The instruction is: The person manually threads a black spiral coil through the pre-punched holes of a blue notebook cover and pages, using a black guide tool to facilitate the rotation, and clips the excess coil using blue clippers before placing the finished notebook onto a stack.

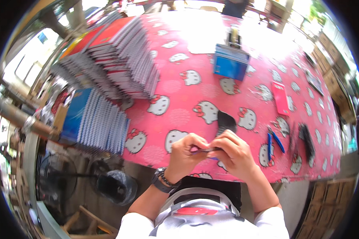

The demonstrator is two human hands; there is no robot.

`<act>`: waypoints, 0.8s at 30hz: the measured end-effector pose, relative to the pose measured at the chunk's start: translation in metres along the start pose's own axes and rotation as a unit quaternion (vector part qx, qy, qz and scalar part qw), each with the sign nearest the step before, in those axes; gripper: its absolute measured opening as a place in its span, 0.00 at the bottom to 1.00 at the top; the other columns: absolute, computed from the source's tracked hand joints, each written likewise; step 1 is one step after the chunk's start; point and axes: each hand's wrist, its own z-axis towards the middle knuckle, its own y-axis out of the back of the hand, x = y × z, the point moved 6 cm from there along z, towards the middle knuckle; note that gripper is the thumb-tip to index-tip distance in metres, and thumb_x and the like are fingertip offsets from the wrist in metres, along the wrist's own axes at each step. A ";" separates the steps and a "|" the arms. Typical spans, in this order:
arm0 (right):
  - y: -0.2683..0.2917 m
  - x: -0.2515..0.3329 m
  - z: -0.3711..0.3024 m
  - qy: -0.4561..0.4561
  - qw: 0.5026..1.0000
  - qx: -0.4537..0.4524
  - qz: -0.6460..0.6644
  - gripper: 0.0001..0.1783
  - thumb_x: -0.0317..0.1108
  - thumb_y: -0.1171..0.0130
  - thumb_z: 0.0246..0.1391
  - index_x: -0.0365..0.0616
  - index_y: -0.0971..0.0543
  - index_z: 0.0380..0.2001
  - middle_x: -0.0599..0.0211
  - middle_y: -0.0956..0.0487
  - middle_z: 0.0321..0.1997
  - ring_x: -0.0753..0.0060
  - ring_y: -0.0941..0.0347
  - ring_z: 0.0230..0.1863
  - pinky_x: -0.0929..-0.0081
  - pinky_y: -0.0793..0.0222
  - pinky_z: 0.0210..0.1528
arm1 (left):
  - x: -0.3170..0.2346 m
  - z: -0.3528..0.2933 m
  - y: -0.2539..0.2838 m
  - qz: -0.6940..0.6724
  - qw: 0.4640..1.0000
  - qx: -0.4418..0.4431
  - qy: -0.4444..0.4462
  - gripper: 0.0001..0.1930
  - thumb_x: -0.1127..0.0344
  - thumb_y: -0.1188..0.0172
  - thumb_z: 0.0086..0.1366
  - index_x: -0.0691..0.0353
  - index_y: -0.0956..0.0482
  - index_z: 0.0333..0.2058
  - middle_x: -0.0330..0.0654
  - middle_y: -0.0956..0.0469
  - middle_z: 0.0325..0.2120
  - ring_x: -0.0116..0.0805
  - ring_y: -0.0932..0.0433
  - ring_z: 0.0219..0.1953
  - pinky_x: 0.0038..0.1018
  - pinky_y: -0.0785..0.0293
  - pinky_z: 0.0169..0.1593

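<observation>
My left hand (186,153) and my right hand (234,153) meet over the front edge of the table, fingertips pinched together. Between them shows a sliver of something thin and dark, too small to make out. Just beyond my right hand lies a dark, ridged strip (225,120), its near end hidden by my fingers. To the right of that hand rest blue-handled pliers (275,144), handles spread. Farther right is a bundle of thin black pieces (306,142).
Tall stacks of spiral-bound notebooks (121,55) fill the table's left side, with blue-covered ones (97,119) at the near left edge. A small stack of blue notebooks (231,61) stands at the back. A pink flat packet (280,98) lies right on the pink patterned tablecloth (179,117).
</observation>
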 end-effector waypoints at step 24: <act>0.075 -0.127 0.003 -0.154 0.976 -0.083 -0.126 0.19 0.29 0.37 0.45 0.40 0.23 0.43 0.55 0.24 0.49 0.54 0.31 0.52 0.62 0.37 0.55 | -0.157 -0.043 0.272 0.481 0.767 -0.420 -0.057 0.21 0.57 0.50 0.69 0.68 0.30 0.54 0.47 0.29 0.51 0.35 0.29 0.51 0.32 0.35 0.55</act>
